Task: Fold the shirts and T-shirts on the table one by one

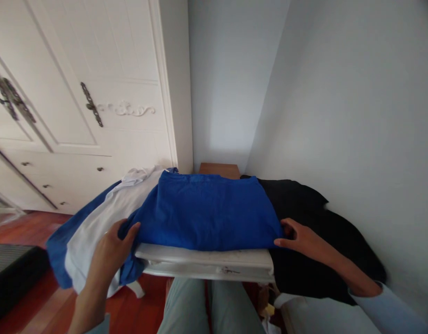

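A blue garment [210, 213] lies spread over a small white table [200, 256], its lower edge running along the tabletop's front. My left hand [114, 243] is closed on the garment's left edge, thumb pointing right over the cloth. At the opposite lower corner, my right hand [295, 237] pinches the blue cloth between thumb and fingers. Left of it hang a white garment [105, 227] and another blue piece of cloth [62, 248] beneath. Black clothing [300, 213] covers the table's right side, partly under my right forearm.
A white wardrobe [130, 60] with dark metal handles stands at the left. Grey-blue walls [356, 102] meet in a corner behind the table. A brown wooden box or surface [219, 170] shows behind the garment. A black and grey object [15, 273] lies on the red wooden floor [50, 306].
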A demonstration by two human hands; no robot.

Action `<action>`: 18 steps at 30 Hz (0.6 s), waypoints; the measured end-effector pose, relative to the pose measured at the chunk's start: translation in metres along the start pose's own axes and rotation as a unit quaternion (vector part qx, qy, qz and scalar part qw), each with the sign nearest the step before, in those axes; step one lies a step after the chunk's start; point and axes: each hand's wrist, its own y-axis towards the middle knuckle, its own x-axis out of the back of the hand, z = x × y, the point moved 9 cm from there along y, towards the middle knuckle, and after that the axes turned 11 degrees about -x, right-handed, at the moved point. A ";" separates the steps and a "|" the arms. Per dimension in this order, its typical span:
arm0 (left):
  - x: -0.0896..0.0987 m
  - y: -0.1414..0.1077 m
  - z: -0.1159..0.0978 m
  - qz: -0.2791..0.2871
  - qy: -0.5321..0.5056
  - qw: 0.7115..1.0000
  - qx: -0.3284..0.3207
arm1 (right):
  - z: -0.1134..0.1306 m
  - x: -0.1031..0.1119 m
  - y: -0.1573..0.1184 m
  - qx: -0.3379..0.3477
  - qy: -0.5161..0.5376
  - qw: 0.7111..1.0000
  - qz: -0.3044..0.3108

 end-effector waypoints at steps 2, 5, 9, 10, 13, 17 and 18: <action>0.004 -0.004 0.007 -0.003 -0.021 0.999 0.029 | 0.007 0.000 -0.004 0.025 -0.007 1.000 0.009; 0.012 -0.010 0.013 -0.030 -0.076 0.995 0.055 | 0.017 0.003 -0.008 0.054 -0.003 0.998 0.018; 0.019 -0.009 0.017 -0.069 -0.106 0.990 0.065 | 0.017 0.003 -0.009 0.018 0.056 0.996 0.063; 0.020 -0.008 0.019 -0.078 -0.111 0.988 0.068 | 0.016 0.004 -0.009 0.008 0.078 0.994 0.073; 0.021 -0.009 0.028 -0.104 -0.133 0.982 0.089 | 0.011 0.010 -0.010 -0.006 0.131 0.987 0.097; 0.023 -0.015 0.035 -0.133 -0.152 0.973 0.107 | -0.007 0.016 -0.011 -0.049 0.146 0.981 0.121; 0.023 -0.016 0.034 -0.137 -0.153 0.973 0.106 | -0.011 0.016 -0.011 -0.059 0.148 0.979 0.124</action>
